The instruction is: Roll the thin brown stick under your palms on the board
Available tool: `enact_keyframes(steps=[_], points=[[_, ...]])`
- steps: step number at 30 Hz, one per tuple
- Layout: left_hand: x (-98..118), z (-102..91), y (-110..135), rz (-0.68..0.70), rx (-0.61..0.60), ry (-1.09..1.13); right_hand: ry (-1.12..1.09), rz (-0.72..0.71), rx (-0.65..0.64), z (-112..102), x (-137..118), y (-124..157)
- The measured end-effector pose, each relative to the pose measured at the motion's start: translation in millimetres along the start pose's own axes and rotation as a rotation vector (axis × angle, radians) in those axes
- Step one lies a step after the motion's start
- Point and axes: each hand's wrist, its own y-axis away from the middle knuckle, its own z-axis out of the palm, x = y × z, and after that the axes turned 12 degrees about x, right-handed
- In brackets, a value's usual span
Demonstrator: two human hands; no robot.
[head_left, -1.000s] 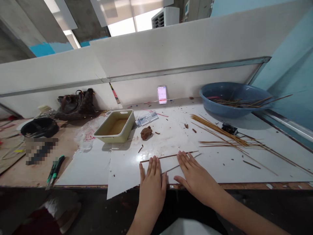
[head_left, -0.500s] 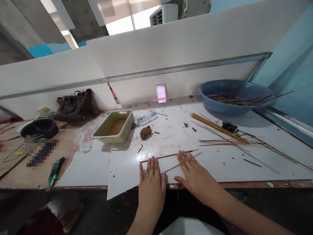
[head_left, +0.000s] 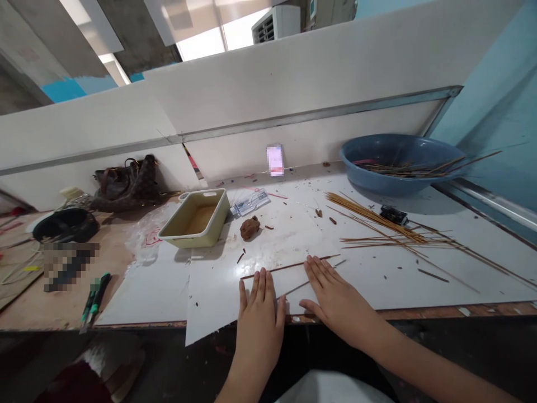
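Two thin sticks lie under my hands on the white sheet. The dark brown stick runs almost side to side, rising slightly toward my right, and its left end sticks out just past my left hand. Its right end reaches beyond my right hand. A paler, thinner stick lies nearer me, slanting the same way, from beside my left thumb to under my right fingers and out past them.

Both hands are open, flat and palm down, with the fingers spread and nothing gripped. My left fingertips come up to the dark stick, while my right fingertips lie across it, so my right hand is over more of both sticks.

Beyond my hands are a lump of brown clay and a cream tray, to the far left. To the right lie a loose bundle of wooden sticks and a blue basin holding more sticks. Further left on the wooden surface are a green-handled tool and a dark handbag.
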Motion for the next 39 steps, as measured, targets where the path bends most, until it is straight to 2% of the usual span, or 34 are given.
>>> enact_keyframes(steps=[3, 7, 9, 11, 16, 18, 20, 24, 26, 28, 34, 36, 39], points=[[-3, -0.5, -3, -0.005, -0.02, 0.016, -0.007, -0.015, -0.016, 1, 5, -2], [-5, 4.7, -43, -0.072, -0.059, 0.013, -0.016, 0.015, -0.081, 3, 23, -43], [-5, 6.4, -54, -0.086, -0.058, 0.014, -0.022, 0.028, -0.103, 4, 27, -55], [-5, 5.8, -50, -0.076, -0.047, 0.016, -0.021, 0.025, -0.12, 1, 26, -52], [-4, 1.2, -3, -0.023, -0.01, 0.022, -0.031, -0.031, -0.103, -11, 16, -11], [-4, 1.5, 1, -0.016, -0.011, 0.026, -0.047, -0.049, -0.119, -14, 18, -9], [-5, 2.6, -13, -0.034, -0.028, 0.017, -0.056, -0.049, -0.151, -13, 24, -22], [-8, 4.8, -58, -0.099, -0.066, 0.003, -0.058, 0.012, -0.183, -4, 38, -65], [-8, 4.7, -67, -0.111, -0.076, 0.007, -0.052, 0.025, -0.177, -1, 40, -73], [-7, 3.7, -60, -0.102, -0.073, 0.007, -0.034, 0.015, -0.158, 0, 37, -64], [-5, 2.9, -3, -0.043, 0.001, 0.027, 0.006, -0.036, -0.045, -3, 22, -4], [-7, 4.4, -4, -0.04, 0.003, 0.038, 0.005, -0.032, -0.056, -3, 22, -6], [-8, 6.8, -28, -0.07, -0.009, 0.024, -0.008, 0.002, -0.118, -2, 28, -34]])
